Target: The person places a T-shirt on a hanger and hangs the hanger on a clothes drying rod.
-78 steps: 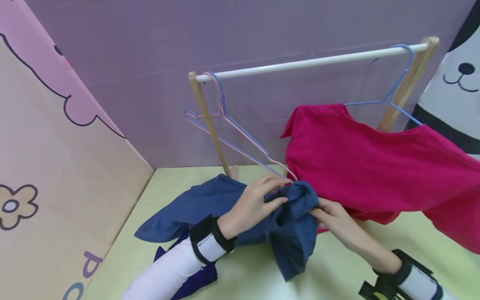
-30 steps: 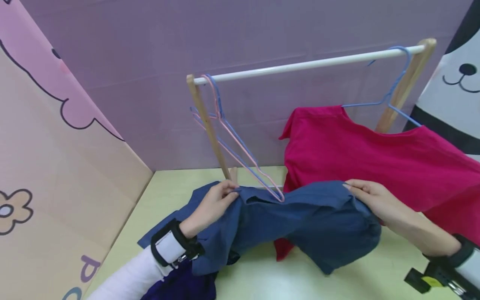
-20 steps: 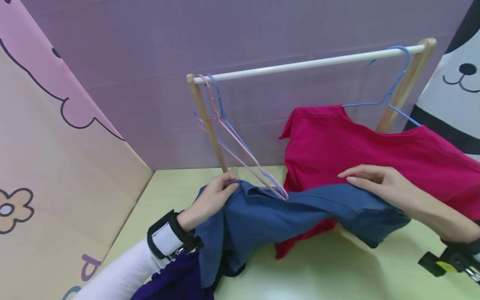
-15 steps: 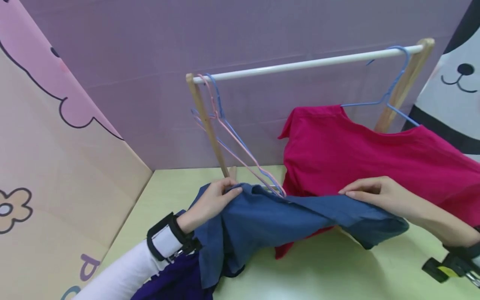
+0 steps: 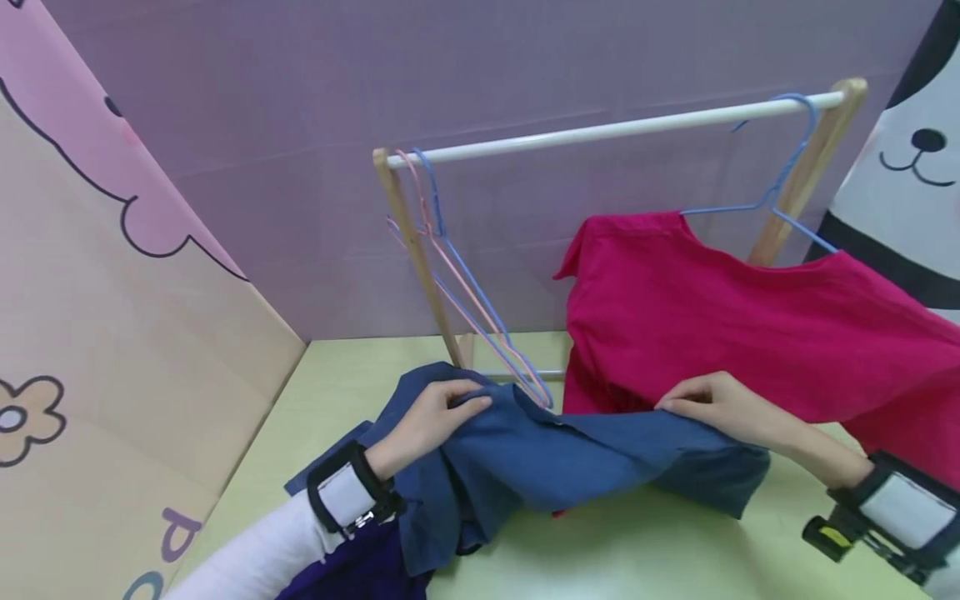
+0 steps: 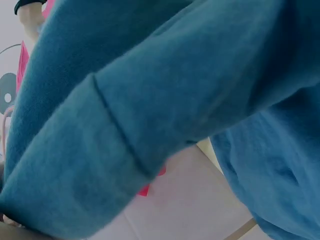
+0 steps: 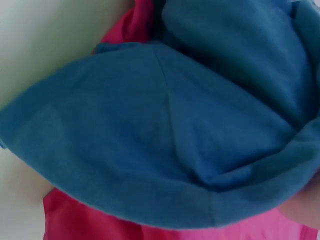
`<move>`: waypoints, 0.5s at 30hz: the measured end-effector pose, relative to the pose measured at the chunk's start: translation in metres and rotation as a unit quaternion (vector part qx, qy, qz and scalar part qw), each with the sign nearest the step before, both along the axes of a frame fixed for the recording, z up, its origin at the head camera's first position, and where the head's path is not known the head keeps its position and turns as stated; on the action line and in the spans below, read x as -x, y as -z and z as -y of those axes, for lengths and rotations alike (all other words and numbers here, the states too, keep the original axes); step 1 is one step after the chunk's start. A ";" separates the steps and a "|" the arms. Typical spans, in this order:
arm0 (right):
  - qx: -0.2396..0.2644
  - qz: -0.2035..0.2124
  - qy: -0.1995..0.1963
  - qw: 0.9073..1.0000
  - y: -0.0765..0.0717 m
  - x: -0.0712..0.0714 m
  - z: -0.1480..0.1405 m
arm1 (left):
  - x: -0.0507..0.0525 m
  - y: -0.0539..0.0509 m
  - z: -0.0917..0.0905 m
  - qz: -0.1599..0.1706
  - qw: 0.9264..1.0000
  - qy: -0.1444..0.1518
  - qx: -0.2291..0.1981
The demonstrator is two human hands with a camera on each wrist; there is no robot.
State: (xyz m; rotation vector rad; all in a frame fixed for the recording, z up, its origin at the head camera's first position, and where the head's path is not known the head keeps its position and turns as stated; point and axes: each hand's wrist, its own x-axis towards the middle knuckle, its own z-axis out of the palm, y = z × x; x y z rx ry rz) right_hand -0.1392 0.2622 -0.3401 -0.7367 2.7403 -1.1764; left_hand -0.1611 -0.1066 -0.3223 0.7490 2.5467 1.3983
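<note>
A blue shirt [image 5: 555, 467] stretches between both hands in the head view. My left hand [image 5: 431, 421] pinches its upper edge near the neck, thumb against fingers. Further right, my right hand [image 5: 723, 408] pinches the same edge towards a sleeve. A pink hanger [image 5: 421, 196] and a blue hanger [image 5: 437, 208] hang together from the rack's left end. Their lower right corners reach down to the shirt's neckline; whether they are inside it is hard to tell. Blue cloth [image 6: 150, 100] fills most of the left wrist view, and a shirt sleeve [image 7: 110, 125] spreads across the right wrist view.
The rack has a white rail [image 5: 615, 132] and wooden posts. A magenta T-shirt [image 5: 712, 325] hangs on another blue hanger [image 5: 789, 171] at the right. Dark purple cloth [image 5: 360, 567] lies under the left forearm on the pale yellow table [image 5: 585, 567]. A printed panel [image 5: 150, 333] stands left.
The hands were close together at the hanger corner; they moved apart, spreading the shirt sideways. Since half a second ago the right hand has moved slightly left and down, and the hanger corners swung left.
</note>
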 end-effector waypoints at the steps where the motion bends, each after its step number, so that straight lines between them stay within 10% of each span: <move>1: -0.003 -0.003 -0.002 1.000 0.001 0.002 0.003 | 0.000 0.002 0.000 -0.002 1.000 0.000 0.000; 7: -0.010 0.027 -0.011 1.000 0.001 0.015 0.026 | 0.001 0.006 -0.002 -0.019 1.000 0.014 0.003; 15: 0.023 0.041 -0.016 0.999 -0.043 0.034 0.086 | -0.002 0.001 -0.004 -0.040 0.998 0.033 0.027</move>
